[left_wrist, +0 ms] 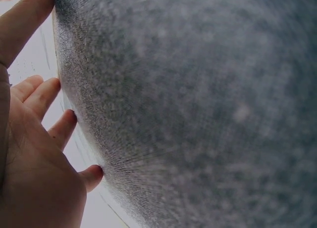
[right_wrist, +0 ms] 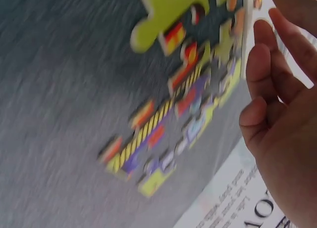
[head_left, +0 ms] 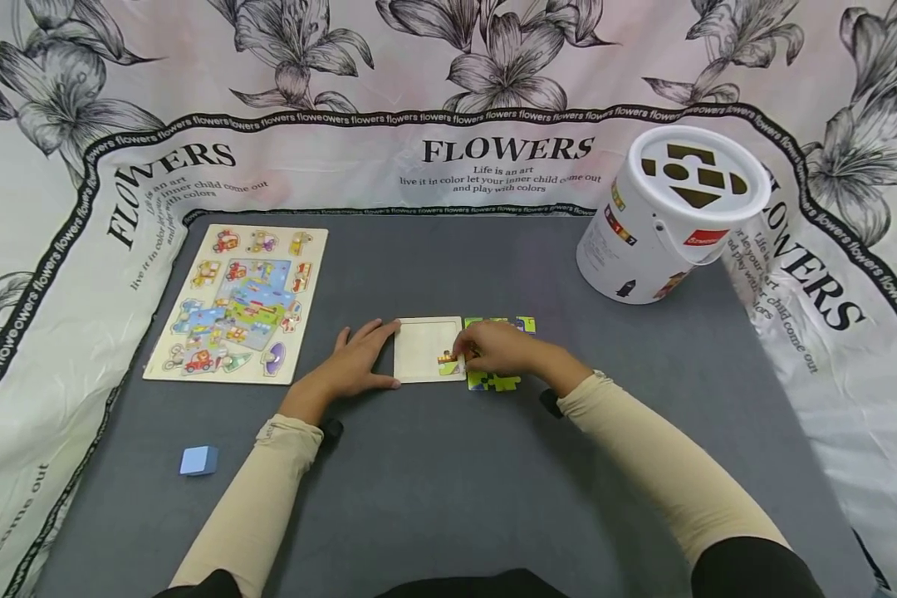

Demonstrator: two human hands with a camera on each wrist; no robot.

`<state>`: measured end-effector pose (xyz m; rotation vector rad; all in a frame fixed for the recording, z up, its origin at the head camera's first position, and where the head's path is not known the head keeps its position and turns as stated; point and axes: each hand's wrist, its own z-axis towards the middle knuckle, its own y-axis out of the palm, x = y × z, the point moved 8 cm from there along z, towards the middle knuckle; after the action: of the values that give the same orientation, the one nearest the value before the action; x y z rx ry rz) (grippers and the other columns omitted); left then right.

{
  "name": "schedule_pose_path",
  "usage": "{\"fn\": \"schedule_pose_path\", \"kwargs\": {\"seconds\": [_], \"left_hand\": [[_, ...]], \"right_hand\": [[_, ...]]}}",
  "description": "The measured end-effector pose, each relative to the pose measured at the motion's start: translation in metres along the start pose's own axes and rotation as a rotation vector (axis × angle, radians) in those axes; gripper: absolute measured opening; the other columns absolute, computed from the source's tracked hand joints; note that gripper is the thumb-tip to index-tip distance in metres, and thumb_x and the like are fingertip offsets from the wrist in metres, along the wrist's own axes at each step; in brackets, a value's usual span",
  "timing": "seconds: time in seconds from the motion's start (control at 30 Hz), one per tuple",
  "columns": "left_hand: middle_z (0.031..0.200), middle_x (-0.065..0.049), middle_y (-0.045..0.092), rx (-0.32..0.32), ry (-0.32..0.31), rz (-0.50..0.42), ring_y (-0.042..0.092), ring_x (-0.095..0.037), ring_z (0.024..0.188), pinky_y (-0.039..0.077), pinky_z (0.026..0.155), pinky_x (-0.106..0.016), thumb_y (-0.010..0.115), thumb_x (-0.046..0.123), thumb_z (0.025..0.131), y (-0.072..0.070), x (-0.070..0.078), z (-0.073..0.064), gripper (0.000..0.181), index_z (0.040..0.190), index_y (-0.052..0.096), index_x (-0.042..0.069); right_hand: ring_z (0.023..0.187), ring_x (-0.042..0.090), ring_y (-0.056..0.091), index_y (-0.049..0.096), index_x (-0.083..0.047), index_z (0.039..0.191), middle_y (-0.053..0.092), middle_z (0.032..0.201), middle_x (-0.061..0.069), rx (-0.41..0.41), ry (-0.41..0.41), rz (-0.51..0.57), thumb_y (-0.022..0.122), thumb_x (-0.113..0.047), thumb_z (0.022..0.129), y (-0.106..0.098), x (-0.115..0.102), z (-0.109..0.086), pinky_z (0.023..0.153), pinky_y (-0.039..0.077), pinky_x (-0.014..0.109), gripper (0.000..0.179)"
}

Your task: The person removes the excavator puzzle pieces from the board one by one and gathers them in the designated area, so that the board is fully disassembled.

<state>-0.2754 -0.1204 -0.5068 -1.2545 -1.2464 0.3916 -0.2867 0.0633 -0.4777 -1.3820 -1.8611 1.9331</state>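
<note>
A shallow wooden puzzle tray (head_left: 419,345) lies in the middle of the table. My left hand (head_left: 351,363) rests beside it with fingers spread, fingertips and thumb touching the left edge. At the tray's lower right corner, my right hand (head_left: 502,346) pinches a small printed jigsaw piece (head_left: 446,365); the fingers partly cover it. Under and around that hand lie loose jigsaw pieces (head_left: 497,382), green, yellow and purple, against the tray's right side. The right wrist view shows several of these pieces (right_wrist: 171,15) on the cloth next to the curled fingers (right_wrist: 257,72).
A wooden picture board (head_left: 299,311) with cards and cut-out figures lies at the left. A blue block (head_left: 198,461) sits near the front left. At the back right stands a white lidded bucket (head_left: 628,241). Flower-printed cloth (head_left: 344,166) borders the grey tabletop (head_left: 433,482).
</note>
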Motion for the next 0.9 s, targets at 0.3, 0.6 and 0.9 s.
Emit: {"fn": "schedule_pose_path", "kwargs": {"seconds": [0.3,0.6,0.9], "left_hand": [[0.158,-0.009,0.029,-0.002,0.001,0.002,0.015,-0.031,0.149,0.003,0.113,-0.066,0.078,0.039,0.081,0.006,0.003,0.000,0.097,0.156,0.022,0.012],[0.158,-0.010,0.029,0.003,0.001,0.015,0.015,-0.032,0.149,0.002,0.113,-0.067,0.078,0.038,0.081,0.004,0.001,0.000,0.097,0.155,0.022,0.011],[0.159,-0.010,0.028,0.000,-0.009,0.021,0.014,-0.031,0.149,0.002,0.113,-0.066,0.077,0.039,0.082,0.001,0.001,-0.001,0.096,0.155,0.022,0.011]], "right_hand": [[0.104,0.019,0.061,0.071,-0.009,0.115,0.066,0.114,0.006,0.031,-0.036,-0.066,0.073,-0.009,0.084,0.012,-0.009,0.011,0.093,0.048,0.039,0.031],[0.090,0.014,0.061,0.073,-0.011,0.107,0.067,0.101,0.003,0.046,-0.023,-0.081,0.067,-0.011,0.089,0.010,-0.010,0.013,0.083,0.050,0.035,0.018],[0.087,0.015,0.057,0.073,-0.011,0.101,0.065,0.098,0.002,0.062,-0.033,-0.142,0.068,-0.014,0.090,0.011,-0.015,0.018,0.083,0.048,0.036,0.013]]}}
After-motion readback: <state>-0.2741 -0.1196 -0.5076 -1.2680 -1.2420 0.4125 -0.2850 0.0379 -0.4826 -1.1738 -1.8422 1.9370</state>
